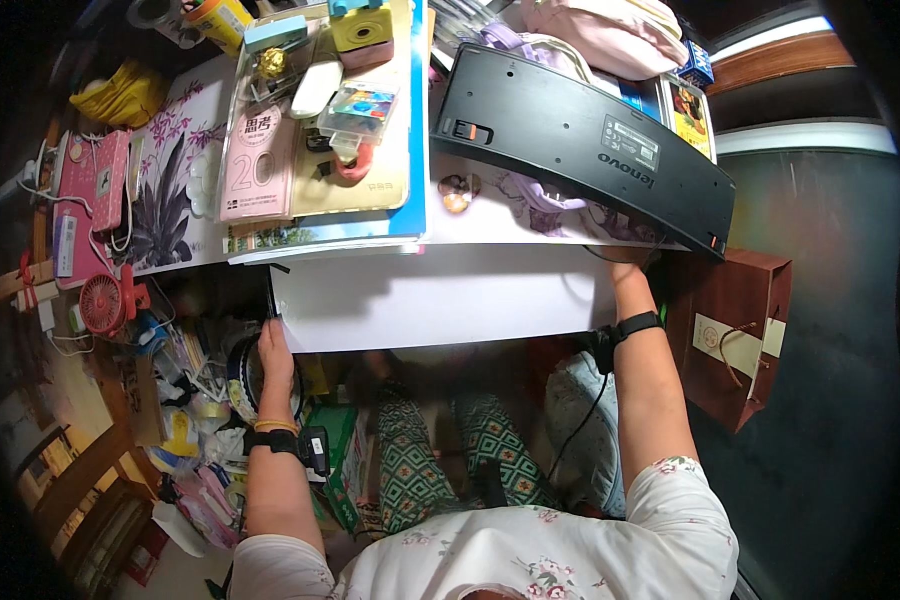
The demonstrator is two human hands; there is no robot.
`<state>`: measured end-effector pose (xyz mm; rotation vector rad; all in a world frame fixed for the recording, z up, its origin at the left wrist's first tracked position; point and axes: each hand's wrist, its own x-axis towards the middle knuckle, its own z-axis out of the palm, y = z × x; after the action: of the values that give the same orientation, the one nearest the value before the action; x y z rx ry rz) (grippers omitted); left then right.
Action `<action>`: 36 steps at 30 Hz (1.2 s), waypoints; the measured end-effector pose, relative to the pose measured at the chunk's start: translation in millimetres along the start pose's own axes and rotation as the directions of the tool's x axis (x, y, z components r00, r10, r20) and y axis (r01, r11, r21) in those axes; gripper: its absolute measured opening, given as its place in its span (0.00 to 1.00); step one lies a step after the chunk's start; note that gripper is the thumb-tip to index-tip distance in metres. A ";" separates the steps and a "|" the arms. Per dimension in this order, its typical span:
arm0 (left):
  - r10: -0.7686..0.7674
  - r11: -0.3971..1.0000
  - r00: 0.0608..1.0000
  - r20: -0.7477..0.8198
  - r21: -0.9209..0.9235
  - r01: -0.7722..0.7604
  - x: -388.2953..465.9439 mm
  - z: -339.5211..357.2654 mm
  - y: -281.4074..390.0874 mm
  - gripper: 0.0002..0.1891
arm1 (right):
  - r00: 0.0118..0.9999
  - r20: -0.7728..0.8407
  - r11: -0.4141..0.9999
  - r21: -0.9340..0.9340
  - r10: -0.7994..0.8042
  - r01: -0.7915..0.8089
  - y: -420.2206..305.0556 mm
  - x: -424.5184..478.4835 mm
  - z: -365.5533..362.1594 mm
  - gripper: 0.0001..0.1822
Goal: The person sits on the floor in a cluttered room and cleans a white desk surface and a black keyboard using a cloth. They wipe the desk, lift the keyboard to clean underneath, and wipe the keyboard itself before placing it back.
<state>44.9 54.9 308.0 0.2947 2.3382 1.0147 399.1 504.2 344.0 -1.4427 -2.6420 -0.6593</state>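
A white pull-out tray point(450, 300) juts out from under the desk top in front of me. At its left side, my left hand point(276, 354) grips the edge near a dark metal runner point(272, 294). My right hand point(625, 271) reaches to the tray's right side; its fingers are hidden in shadow beneath the overhanging black Lenovo keyboard point(540, 112), so its grip is unclear. The keyboard lies tilted and underside up on the desk, its right end past the front edge. A thin dark cable point(607, 259) hangs below it.
Books and a folder point(390, 225) bear a pencil sharpener point(362, 30) and small boxes. A pink pencil bag point(607, 34) lies behind the keyboard. A red fan point(105, 304) is at the left edge. To the right stands a brown paper bag point(735, 330); below left is clutter point(202, 450).
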 end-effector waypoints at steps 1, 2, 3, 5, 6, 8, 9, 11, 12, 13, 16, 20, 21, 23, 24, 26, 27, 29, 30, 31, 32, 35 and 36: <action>-0.008 1.000 1.000 -0.013 0.019 0.008 -2.0 -3.0 -2.3 0.23 | 1.000 0.003 0.999 -0.026 -0.020 0.020 -5.2 0.3 -1.3 0.31; -0.015 0.999 1.000 -0.026 0.039 0.016 -4.5 -6.1 -5.1 0.24 | 0.999 0.006 0.998 -0.053 -0.038 0.039 -9.3 -0.5 -3.4 0.31; -0.023 0.998 0.999 -0.038 0.058 0.025 -6.2 -8.9 -7.3 0.24 | 0.998 0.058 0.995 0.094 0.035 -0.041 -9.2 -7.4 -9.2 0.30; -0.070 0.997 0.998 -0.002 0.015 0.070 -10.5 -13.5 -6.2 0.25 | 0.969 0.198 0.907 0.363 0.148 -0.212 -15.0 -25.7 -39.6 0.29; -0.088 0.996 0.996 0.022 -0.006 0.088 -11.4 -13.2 -4.5 0.25 | 0.990 0.091 0.928 0.348 0.108 -0.133 -7.5 -36.9 -22.8 0.28; -0.031 0.998 0.998 -0.050 -0.059 0.028 -10.9 -7.4 -10.8 0.23 | 0.967 0.172 0.907 0.349 0.188 -0.238 -7.4 -35.5 -22.9 0.27; -0.004 0.997 0.996 -0.088 -0.083 -0.003 -11.4 -5.1 -16.1 0.22 | 0.951 0.211 0.893 0.347 0.225 -0.288 -9.1 -34.8 -22.5 0.27; -0.129 0.928 0.988 -0.081 -0.361 0.092 -22.3 1.1 -8.3 0.24 | 0.934 0.248 0.846 0.409 0.257 -0.342 -12.9 -33.6 -24.3 0.27; -0.197 0.820 0.977 -0.083 -0.560 0.117 -38.0 11.3 8.7 0.26 | 0.941 0.225 0.844 0.423 0.254 -0.329 -11.7 -35.2 -23.9 0.26; -0.263 0.669 0.961 -0.081 -0.733 0.121 -53.5 21.0 24.6 0.27 | 0.949 0.199 0.842 0.442 0.245 -0.310 -12.3 -34.6 -23.7 0.26; -0.308 0.085 0.820 0.482 -0.845 0.528 -97.7 78.7 6.6 0.20 | 0.978 0.091 0.888 0.412 0.186 -0.207 -15.8 -35.3 -28.3 0.26; 0.074 -0.045 0.751 0.657 -0.750 0.660 -127.8 149.7 52.7 0.13 | 0.988 0.065 0.928 0.340 0.140 -0.154 -7.6 -39.2 -10.2 0.27; 0.039 -0.021 0.757 0.653 -0.756 0.654 -127.2 149.9 63.2 0.13 | 0.983 0.079 0.918 0.350 0.167 -0.184 -6.7 -40.7 -8.1 0.28; -0.028 0.030 0.764 0.644 -0.764 0.645 -127.2 150.4 72.4 0.13 | 0.978 0.085 0.928 0.308 0.190 -0.207 -0.8 -43.4 4.4 0.29; -0.006 0.052 0.770 0.638 -0.769 0.638 -126.4 151.7 71.4 0.11 | 0.979 0.077 0.946 0.255 0.187 -0.201 3.4 -45.6 14.5 0.29; 0.026 0.090 0.789 0.613 -0.788 0.609 -125.5 152.6 65.5 0.09 | 0.987 0.065 0.943 0.293 0.146 -0.159 -12.6 -41.8 8.7 0.29; 0.011 0.085 0.794 0.608 -0.791 0.606 -125.4 152.9 64.6 0.09 | 0.992 0.052 0.919 0.374 0.118 -0.129 -27.2 -40.6 2.0 0.29; -0.016 0.078 0.797 0.604 -0.794 0.603 -126.6 152.7 66.2 0.08 | 0.981 0.115 0.940 0.285 0.158 -0.185 -60.5 -30.5 -20.3 0.26; -0.015 0.072 0.794 0.608 -0.791 0.608 -127.3 153.1 66.5 0.08 | 0.975 0.136 0.870 0.441 0.176 -0.219 -65.2 -28.6 -10.0 0.25; -0.011 0.068 0.791 0.611 -0.789 0.611 -126.7 152.7 66.7 0.08 | 0.968 0.160 0.772 0.584 0.192 -0.249 -73.3 -25.4 -6.9 0.25; -0.008 0.063 0.789 0.615 -0.787 0.614 -126.0 152.5 67.0 0.08 | 0.969 0.195 0.800 0.551 0.153 -0.237 -75.9 -24.4 -7.0 0.25; -0.016 0.072 0.777 0.630 -0.774 0.629 -125.5 152.9 66.9 0.08 | 0.951 0.308 0.875 0.450 0.037 -0.179 -95.3 -22.5 -18.3 0.25; -0.024 0.059 0.769 0.639 -0.767 0.639 -125.8 152.4 66.2 0.10 | 0.938 0.347 0.896 0.416 0.000 -0.154 -103.7 -22.1 -24.1 0.25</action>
<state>234.2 140.7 323.9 -0.5327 0.7421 1.7079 323.3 428.4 325.2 -1.6161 -2.6960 0.2166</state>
